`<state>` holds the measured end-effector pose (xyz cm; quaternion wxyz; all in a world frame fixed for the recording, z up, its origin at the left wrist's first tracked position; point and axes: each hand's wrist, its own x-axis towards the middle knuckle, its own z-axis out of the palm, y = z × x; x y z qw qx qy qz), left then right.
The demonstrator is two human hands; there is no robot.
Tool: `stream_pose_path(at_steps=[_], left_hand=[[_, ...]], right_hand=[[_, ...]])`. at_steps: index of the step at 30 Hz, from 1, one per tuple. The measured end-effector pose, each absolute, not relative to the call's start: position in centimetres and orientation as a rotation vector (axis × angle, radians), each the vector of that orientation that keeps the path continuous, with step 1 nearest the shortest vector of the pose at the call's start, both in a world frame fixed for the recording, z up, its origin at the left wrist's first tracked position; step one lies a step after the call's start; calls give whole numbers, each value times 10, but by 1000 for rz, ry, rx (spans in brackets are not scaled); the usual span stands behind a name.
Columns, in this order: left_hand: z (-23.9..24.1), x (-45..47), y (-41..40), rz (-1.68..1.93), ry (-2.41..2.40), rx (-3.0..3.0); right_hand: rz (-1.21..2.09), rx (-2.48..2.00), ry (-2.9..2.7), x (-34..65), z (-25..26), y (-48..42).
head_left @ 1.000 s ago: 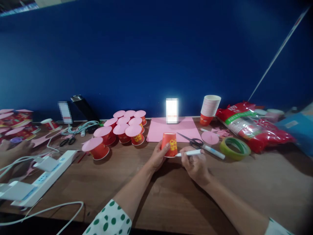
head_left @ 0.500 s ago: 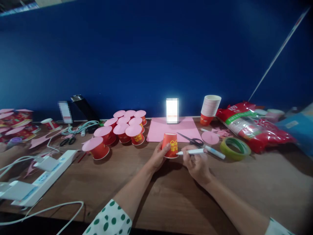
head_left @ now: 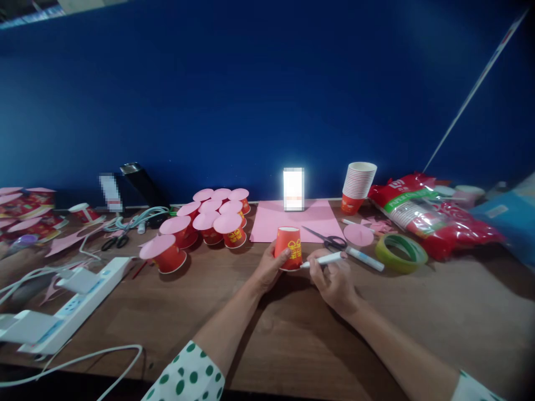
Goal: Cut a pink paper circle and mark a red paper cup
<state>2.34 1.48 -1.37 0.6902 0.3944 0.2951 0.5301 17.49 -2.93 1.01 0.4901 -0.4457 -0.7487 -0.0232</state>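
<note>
A red paper cup (head_left: 289, 245) with yellow characters stands upside down on the table, its white base up. My left hand (head_left: 271, 267) is closed around its left side. In my right hand (head_left: 334, 281) is a white pen (head_left: 328, 259), held nearly level, its tip at the lower right of the cup. Behind the cup lies a pink paper sheet (head_left: 267, 220), and black-handled scissors (head_left: 334, 242) rest partly on it. A second white pen (head_left: 365, 259) and a pink paper disc (head_left: 358, 235) are to the right of the scissors.
Several red cups topped with pink discs (head_left: 228, 223) stand left of centre. At the right are a cup stack (head_left: 358, 186), a tape roll (head_left: 402, 253) and a red plastic bag (head_left: 434, 217). A power strip (head_left: 77, 303) with cables lies left, near another person's hand (head_left: 27, 273).
The pen in my right hand has shifted slightly left, its tip lower against the cup. My left hand keeps its hold on the cup, which has turned a little.
</note>
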Motion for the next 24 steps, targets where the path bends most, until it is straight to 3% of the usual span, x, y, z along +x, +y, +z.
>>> stream_pose_path(at_steps=[24], left_hand=[[-13,22,14,1145,643,876]], right_hand=[[-95,-1036,-1756,178,8,-28]])
